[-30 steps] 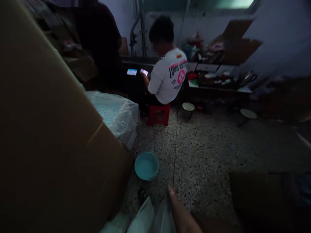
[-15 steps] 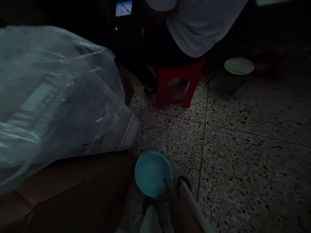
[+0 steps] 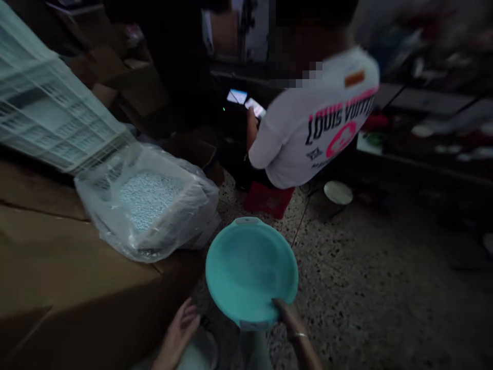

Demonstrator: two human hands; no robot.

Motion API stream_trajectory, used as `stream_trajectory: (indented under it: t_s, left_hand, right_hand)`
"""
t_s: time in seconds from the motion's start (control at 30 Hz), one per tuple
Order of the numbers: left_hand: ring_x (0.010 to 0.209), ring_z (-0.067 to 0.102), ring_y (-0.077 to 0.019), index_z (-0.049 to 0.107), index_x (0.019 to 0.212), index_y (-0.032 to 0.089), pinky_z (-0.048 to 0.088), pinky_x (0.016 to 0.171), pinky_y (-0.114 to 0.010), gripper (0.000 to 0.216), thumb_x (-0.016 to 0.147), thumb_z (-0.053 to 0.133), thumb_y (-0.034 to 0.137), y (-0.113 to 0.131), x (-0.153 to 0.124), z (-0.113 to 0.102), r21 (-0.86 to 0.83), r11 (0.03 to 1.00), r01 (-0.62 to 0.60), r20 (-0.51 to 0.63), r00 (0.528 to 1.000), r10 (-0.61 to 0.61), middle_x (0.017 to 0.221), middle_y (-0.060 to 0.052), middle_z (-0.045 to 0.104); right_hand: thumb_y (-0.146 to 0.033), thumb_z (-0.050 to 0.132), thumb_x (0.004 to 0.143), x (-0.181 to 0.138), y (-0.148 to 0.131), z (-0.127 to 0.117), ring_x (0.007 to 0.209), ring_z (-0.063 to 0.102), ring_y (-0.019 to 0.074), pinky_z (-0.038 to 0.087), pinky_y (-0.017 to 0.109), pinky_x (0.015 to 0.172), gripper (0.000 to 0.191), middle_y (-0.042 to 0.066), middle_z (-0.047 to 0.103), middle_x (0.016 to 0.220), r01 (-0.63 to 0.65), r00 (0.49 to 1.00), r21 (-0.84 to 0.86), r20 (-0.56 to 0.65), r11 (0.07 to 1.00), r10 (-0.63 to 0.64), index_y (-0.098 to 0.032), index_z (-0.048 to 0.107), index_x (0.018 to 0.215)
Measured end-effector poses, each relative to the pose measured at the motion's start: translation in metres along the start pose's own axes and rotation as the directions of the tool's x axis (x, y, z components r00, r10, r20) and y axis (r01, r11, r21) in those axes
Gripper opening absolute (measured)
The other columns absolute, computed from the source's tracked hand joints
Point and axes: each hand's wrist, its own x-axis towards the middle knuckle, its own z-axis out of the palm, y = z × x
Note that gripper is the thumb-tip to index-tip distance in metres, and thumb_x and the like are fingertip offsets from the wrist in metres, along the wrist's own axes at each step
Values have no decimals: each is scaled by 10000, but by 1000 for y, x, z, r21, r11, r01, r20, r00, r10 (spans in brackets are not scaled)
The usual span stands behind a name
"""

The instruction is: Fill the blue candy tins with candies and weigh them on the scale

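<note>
A turquoise plastic basin point(image 3: 252, 267) hangs in front of me above the floor, its inside showing nothing but bare plastic. My right hand point(image 3: 288, 314) grips its near right rim, thumb over the inside edge and a bracelet on the wrist. My left hand point(image 3: 182, 329) is to the left of the basin, apart from it, fingers loosely bent and holding nothing. Beyond it, on the left, a clear plastic bag point(image 3: 192, 200) lines a container filled with small pale-blue pellets point(image 3: 148, 198).
White plastic crates point(image 3: 57, 103) are stacked on the left, above cardboard boxes point(image 3: 57, 257). Ahead, a person in a white T-shirt point(image 3: 304, 133) sits on a red stool point(image 3: 267, 199) with a phone point(image 3: 254, 108). A round stool point(image 3: 338, 192) stands to the right on the speckled floor point(image 3: 346, 257).
The basin has come up from near the floor, held by my right hand. My left hand has come into view. The view has tilted upward, showing the pellets, crates and the seated person.
</note>
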Motion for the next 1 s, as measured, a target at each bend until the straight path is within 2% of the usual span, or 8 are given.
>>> stream_trajectory:
  t_s: [0.1, 0.2, 0.4, 0.5, 0.73, 0.87, 0.93, 1.0]
  left_hand:
    - [1313, 473, -343, 412, 1408, 209, 430, 1074, -439, 910, 661, 747, 609, 72, -11, 22, -176, 951, -254, -3, 966, 258, 1430, -168, 492]
    - [1335, 461, -292, 413, 1405, 226, 371, 1124, -406, 755, 763, 705, 495, 153, -3, 13, -272, 811, -518, -139, 855, 500, 1447, -133, 487]
    - [1345, 438, -294, 378, 1408, 198, 374, 1096, -404, 845, 699, 752, 464, 256, 49, -54, -377, 697, -610, -624, 723, 296, 1461, -162, 448]
    - [1322, 460, -339, 361, 1409, 140, 403, 1059, -458, 879, 701, 744, 494, 277, 83, -67, -510, 679, -528, -624, 771, 131, 1451, -235, 434]
    - [1055, 667, -265, 632, 1020, 161, 546, 874, -354, 424, 640, 705, 333, 281, 115, -113, -711, 571, -409, -521, 853, -38, 1046, -109, 725]
    - [833, 715, -334, 658, 786, 164, 584, 728, -430, 296, 514, 723, 259, 270, 111, -149, -830, 523, -194, -313, 938, -149, 756, -117, 735]
    - [772, 716, -349, 663, 721, 172, 586, 720, -447, 276, 461, 742, 220, 268, 107, -154, -861, 499, -97, -208, 963, -172, 706, -114, 729]
    - [742, 716, -340, 673, 710, 184, 587, 724, -440, 295, 427, 757, 180, 269, 102, -154, -876, 480, -39, -155, 966, -205, 701, -93, 736]
  right_hand:
    - [-566, 746, 491, -37, -100, -19, 1039, 658, 357, 553, 440, 873, 662, 155, 722, 1058, 181, 983, 43, 7, 983, -182, -139, 693, 996]
    - [-612, 767, 517, -61, -197, 1, 1146, 609, 352, 549, 424, 893, 883, 153, 662, 1222, 383, 923, -1, -47, 924, -383, -137, 604, 1244]
    - [-636, 676, 688, -85, -348, 127, 1168, 578, 368, 492, 411, 949, 791, 179, 657, 1216, 709, 693, -59, 242, 703, -679, -59, 623, 1226]
    - [-589, 652, 731, -87, -388, 200, 1195, 560, 332, 449, 408, 1008, 762, 177, 610, 1293, 835, 501, 41, 351, 548, -791, -67, 576, 1280]
    - [-582, 681, 737, -72, -437, 285, 1017, 644, 300, 542, 425, 854, 771, 152, 660, 1207, 737, 380, 27, 809, 675, -448, -144, 520, 1351]
    - [-623, 548, 844, -48, -516, 326, 1151, 598, 281, 506, 421, 939, 733, 147, 546, 1377, 771, 231, 148, 842, 620, -488, -204, 424, 1433]
    - [-616, 554, 843, -39, -564, 370, 1238, 540, 276, 461, 422, 1003, 741, 138, 501, 1426, 805, 151, 200, 841, 558, -520, -219, 398, 1449]
    - [-599, 588, 819, -34, -601, 427, 1229, 546, 275, 452, 424, 1010, 753, 134, 520, 1409, 839, 43, 153, 938, 522, -343, -209, 416, 1440]
